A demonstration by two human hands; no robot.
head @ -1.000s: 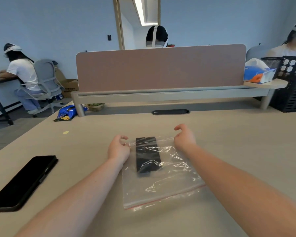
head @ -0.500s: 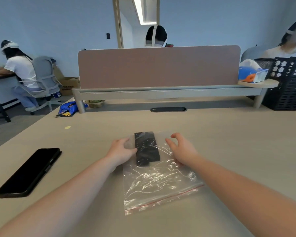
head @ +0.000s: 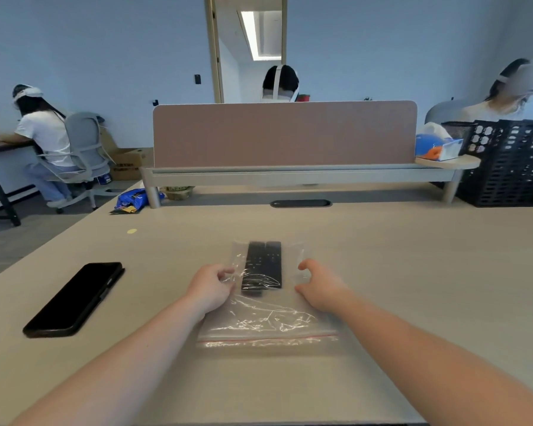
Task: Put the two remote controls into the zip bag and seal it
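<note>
From the head camera, the zip bag [head: 266,315] is lying flat on the worktop [head: 413,272] with its red zip strip [head: 268,339] at the near end, towards the person, and the two remote controls [head: 262,267] are sitting side by side inside its far half, touching one another. The left hand [head: 211,290] is pinching the film at the bag's left edge beside the remotes, finger and thumb closed on the plastic; the right hand [head: 319,285] is hovering half open at the bag's right edge, fingers curled, and I cannot tell whether it is touching the film. The loading step is looking finished, so to my eye the sealing is what is left; whether the strip is already pressed shut is not showing. That move is calling for both hands to come to the near end of the bag and run along the strip. Left of the bag, well apart, a black phone [head: 74,299] is lying. Beyond the bag the worktop is running open to the pink divider [head: 283,133], and its near edge is sitting close beneath the strip.
</note>
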